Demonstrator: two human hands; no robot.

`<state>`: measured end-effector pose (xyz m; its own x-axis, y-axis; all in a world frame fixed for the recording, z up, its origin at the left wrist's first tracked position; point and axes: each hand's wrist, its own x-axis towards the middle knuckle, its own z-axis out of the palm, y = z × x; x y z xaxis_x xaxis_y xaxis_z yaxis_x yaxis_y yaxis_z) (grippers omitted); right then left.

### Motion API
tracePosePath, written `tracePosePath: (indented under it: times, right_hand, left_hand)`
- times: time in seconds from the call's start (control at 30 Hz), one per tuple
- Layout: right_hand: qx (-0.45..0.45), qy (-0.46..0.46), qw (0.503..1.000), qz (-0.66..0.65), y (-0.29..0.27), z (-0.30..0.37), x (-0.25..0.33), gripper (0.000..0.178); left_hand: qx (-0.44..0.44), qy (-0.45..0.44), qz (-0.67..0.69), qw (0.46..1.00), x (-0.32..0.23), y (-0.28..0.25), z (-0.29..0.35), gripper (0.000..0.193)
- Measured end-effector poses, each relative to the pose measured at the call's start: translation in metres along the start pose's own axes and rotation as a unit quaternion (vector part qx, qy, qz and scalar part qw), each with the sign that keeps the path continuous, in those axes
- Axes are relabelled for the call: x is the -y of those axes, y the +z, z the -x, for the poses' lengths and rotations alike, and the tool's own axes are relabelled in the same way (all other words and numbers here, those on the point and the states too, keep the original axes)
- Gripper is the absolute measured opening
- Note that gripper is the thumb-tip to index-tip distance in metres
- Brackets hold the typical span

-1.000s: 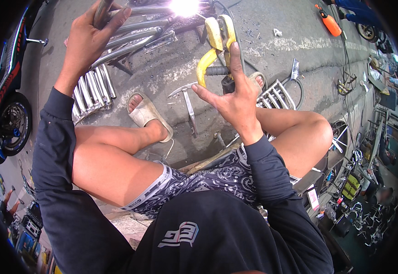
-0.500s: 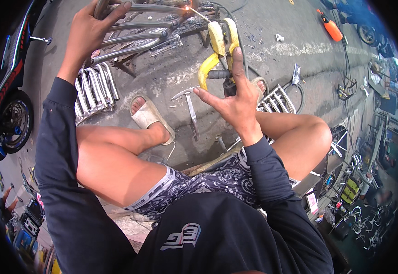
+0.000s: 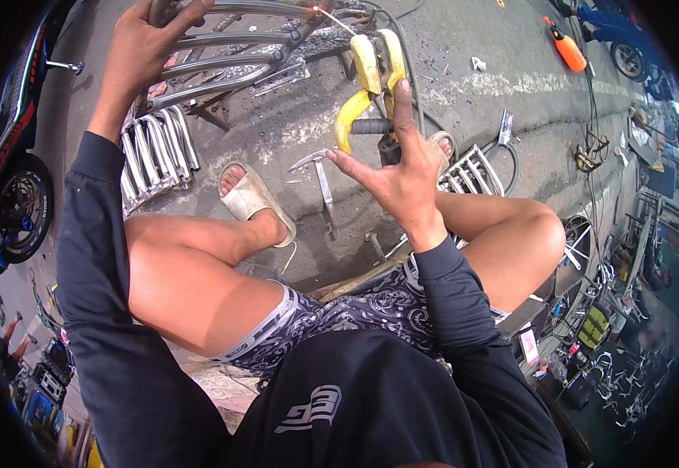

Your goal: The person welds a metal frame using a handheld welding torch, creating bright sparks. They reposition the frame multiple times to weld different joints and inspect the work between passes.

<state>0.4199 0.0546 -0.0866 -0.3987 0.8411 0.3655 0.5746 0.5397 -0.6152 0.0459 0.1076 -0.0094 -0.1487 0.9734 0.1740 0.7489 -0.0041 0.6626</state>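
At the upper left my left hand (image 3: pixel 138 48) is closed around the end of a grey tubular metal frame (image 3: pixel 234 60) with several parallel bars. My right hand (image 3: pixel 403 183) is at the yellow welding electrode holder (image 3: pixel 365 64), whose dark grip passes behind it. Thumb and forefinger stick out apart; the other fingers are hidden and seem wrapped round the grip. From the holder's jaws a thin welding rod (image 3: pixel 335 21) points up and left, its tip at the frame's top bar, where a small reddish glow shows.
A chipping hammer (image 3: pixel 326 191) lies on the concrete between my feet. Bundled shiny tubes (image 3: pixel 160 156) rest at left, a metal rack (image 3: pixel 472 171) at right. A motorcycle wheel (image 3: pixel 23 207) stands far left. An orange bottle (image 3: pixel 567 51) and cables (image 3: pixel 591 117) lie at upper right.
The bright spark at the rod's tip has dimmed to a faint glow. My left hand and the frame have shifted slightly left. Haze at the upper right has thinned, showing a person's blue trousers.
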Motion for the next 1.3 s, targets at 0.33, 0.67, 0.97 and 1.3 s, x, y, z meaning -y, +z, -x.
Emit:
tracePosePath:
  times: [0.33, 0.67, 0.97, 1.3]
  right_hand:
    - [0.01, 0.015, 1.0, -0.012, 0.005, -0.002, -0.001, 0.13]
    - [-0.014, -0.02, 1.0, -0.018, 0.009, -0.005, -0.004, 0.131]
    - [-0.035, -0.045, 0.998, -0.009, 0.008, -0.006, -0.005, 0.131]
    - [-0.016, -0.018, 1.0, -0.017, 0.007, -0.005, -0.005, 0.13]
  left_hand:
    - [-0.053, -0.177, 0.034, 0.982, -0.056, 0.007, 0.014, 0.025]
    - [-0.049, -0.162, 0.074, 0.983, -0.043, 0.007, 0.012, 0.024]
    - [-0.052, -0.131, 0.074, 0.987, -0.039, 0.008, 0.014, 0.025]
    - [-0.055, -0.1, 0.09, 0.989, -0.033, 0.008, 0.013, 0.026]
